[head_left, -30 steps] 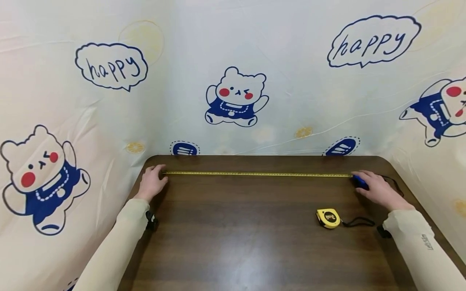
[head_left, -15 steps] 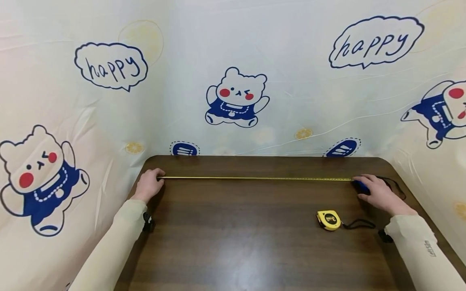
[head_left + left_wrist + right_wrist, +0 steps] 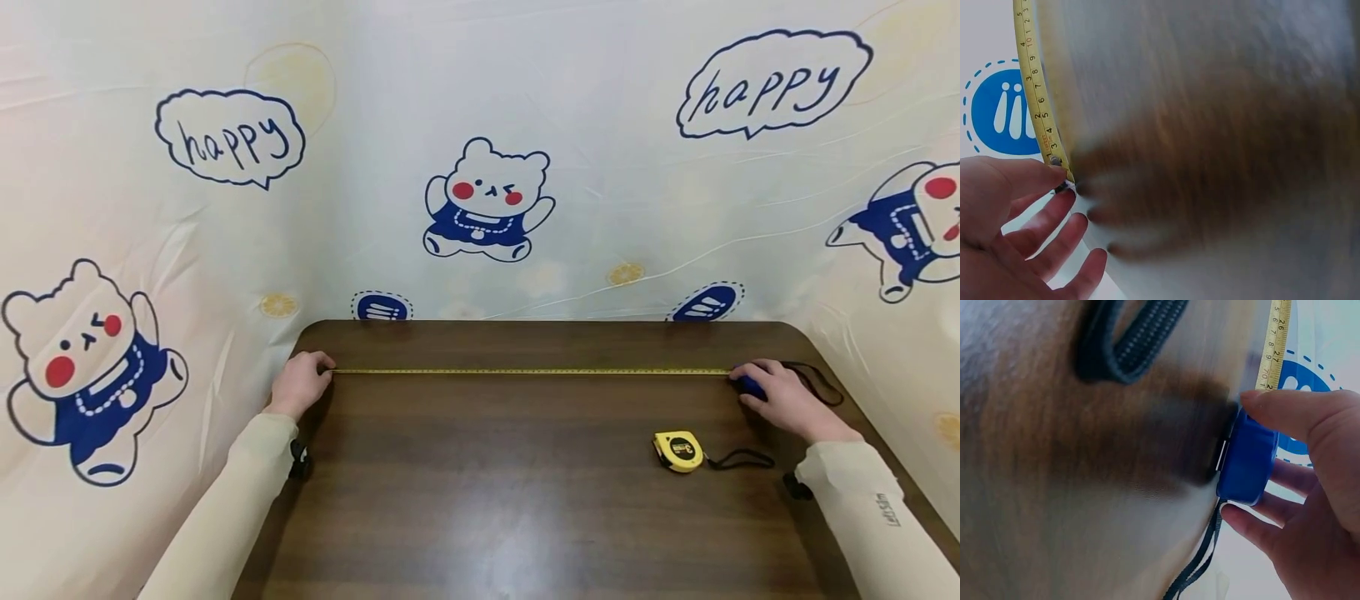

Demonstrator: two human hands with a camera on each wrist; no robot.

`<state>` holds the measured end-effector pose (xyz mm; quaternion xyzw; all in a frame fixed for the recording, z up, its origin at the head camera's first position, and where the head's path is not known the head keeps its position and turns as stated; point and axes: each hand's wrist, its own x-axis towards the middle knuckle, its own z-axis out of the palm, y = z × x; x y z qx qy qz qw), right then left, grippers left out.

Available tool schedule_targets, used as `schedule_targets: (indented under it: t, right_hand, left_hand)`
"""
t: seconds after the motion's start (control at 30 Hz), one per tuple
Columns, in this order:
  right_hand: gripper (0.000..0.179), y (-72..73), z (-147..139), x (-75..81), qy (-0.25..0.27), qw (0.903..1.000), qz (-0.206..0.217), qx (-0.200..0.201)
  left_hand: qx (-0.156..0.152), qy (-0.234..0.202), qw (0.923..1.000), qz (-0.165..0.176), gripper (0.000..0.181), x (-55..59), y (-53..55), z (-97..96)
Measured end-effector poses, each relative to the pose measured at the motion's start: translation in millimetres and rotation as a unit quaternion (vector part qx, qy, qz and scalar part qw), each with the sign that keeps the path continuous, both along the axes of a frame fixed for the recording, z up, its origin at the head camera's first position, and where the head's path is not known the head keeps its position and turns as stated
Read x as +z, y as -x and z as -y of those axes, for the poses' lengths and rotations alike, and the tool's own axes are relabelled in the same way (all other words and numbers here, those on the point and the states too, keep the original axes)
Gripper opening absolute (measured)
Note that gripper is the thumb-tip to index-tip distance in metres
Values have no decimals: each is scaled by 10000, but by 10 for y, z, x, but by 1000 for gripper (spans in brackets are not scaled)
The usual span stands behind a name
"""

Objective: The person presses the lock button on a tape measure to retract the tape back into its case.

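Observation:
A yellow tape blade [image 3: 525, 371] stretches straight across the far part of the dark wooden table [image 3: 525, 500]. My left hand [image 3: 300, 385] pinches its metal end hook [image 3: 1060, 181] at the table's left edge. The blade [image 3: 1035, 87] runs away from the thumb, its numbers showing. My right hand [image 3: 780, 398] grips the blue tape measure case [image 3: 1246, 459] at the right end, thumb on top and fingers below; the blade [image 3: 1274, 344] leaves the case upward. The case [image 3: 748, 387] is mostly hidden under the fingers in the head view.
A second, yellow tape measure [image 3: 678, 451] with a black wrist strap [image 3: 738, 459] lies on the table near my right forearm. The blue case's black strap [image 3: 1129, 344] loops behind the right hand. A cartoon-bear cloth [image 3: 487, 200] hangs around the table's back and sides.
Both hands have drawn the stretched tape a little toward me, away from the table's far edge. The grips on hook and case are the same.

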<state>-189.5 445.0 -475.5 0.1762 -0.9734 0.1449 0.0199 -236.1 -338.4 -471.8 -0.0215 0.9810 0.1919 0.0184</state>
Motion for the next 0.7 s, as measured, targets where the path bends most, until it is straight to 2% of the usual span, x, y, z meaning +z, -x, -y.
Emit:
schedule_targets:
  t: [0.17,0.23,0.33,0.53,0.7]
  right_hand:
    - [28,-36,-37,-2,-105,9998,-130,50]
    - [29,-40,-62,-8,-200,9998,-60,4]
    - [31,-23,-87,-24,-280,9996,-18,-11]
    - [36,2,-120,-44,-224,9994,-110,237]
    - [34,-3,-93,-37,-116,9976,-427,526]
  left_hand:
    - [-7,67,9998,161,23,18,27,-19]
    - [-48,63,9998,162,22,24,33,-27]
    - [-82,65,9999,108,20,27,23,-21]
    - [-184,14,9998,-60,17,23,-2,28]
    - [-275,47,9994,-210,14,12,-30,101]
